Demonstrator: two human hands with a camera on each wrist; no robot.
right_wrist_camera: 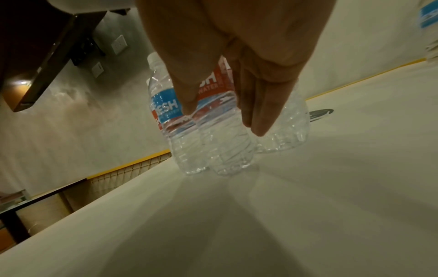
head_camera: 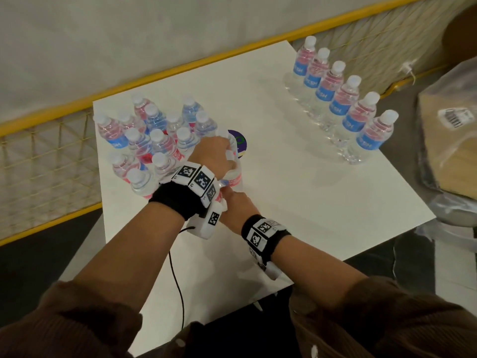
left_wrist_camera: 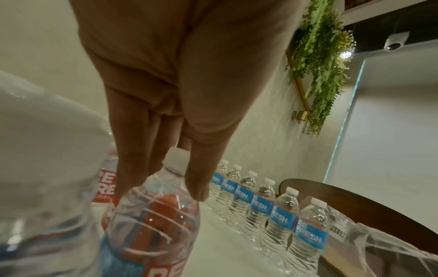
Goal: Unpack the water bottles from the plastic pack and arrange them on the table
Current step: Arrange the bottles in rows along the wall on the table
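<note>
The water bottle [left_wrist_camera: 151, 215] in hand stands upright on the white table [head_camera: 296, 177], long axis vertical, at the right edge of the bottle cluster [head_camera: 152, 143]. The left hand [head_camera: 214, 156] comes down on it from above, nearer than the other, fingers [left_wrist_camera: 196, 180] pinching its neck just under the cap. The right hand [head_camera: 236, 210] reaches in lower, fingers [right_wrist_camera: 258, 116] curled about the bodies of neighbouring bottles; which one it grips I cannot tell. The finished row [head_camera: 343, 99] of six stands well apart to the right, likely where this one goes. Only the left wrist view shows the pinch; the head view hides it behind the knuckles
</note>
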